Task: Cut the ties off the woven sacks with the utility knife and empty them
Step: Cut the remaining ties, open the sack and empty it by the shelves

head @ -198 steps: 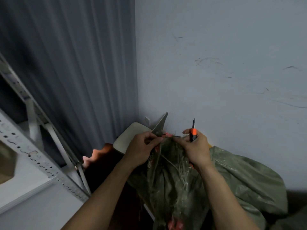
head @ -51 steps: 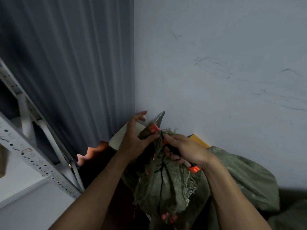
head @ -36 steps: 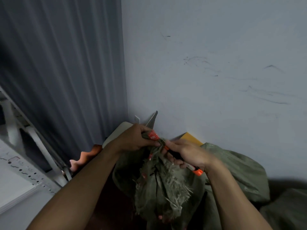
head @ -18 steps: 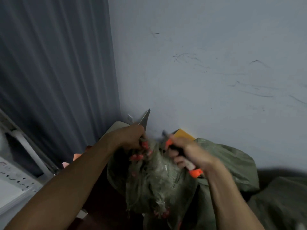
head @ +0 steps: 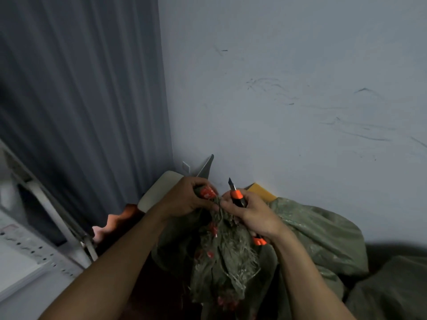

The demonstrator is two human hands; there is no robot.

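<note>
Left hand [head: 187,199] grips the bunched neck of the green woven sack [head: 221,255], low against the far wall. Right hand [head: 251,215] pinches the neck too, fingers wrapped round the orange utility knife [head: 238,196], blade pointing up.

dim, bluish light | soft focus | wide-angle bending at edges | corners dark

Three olive-green woven plastic sacks [head: 221,262] show, the third dim at the lower right. One orange-and-black utility knife [head: 237,195]. Two bare hands: left hand [head: 187,199], right hand [head: 251,213]. One flat yellow piece [head: 263,192]. One grey perforated metal rack [head: 34,250].
</note>
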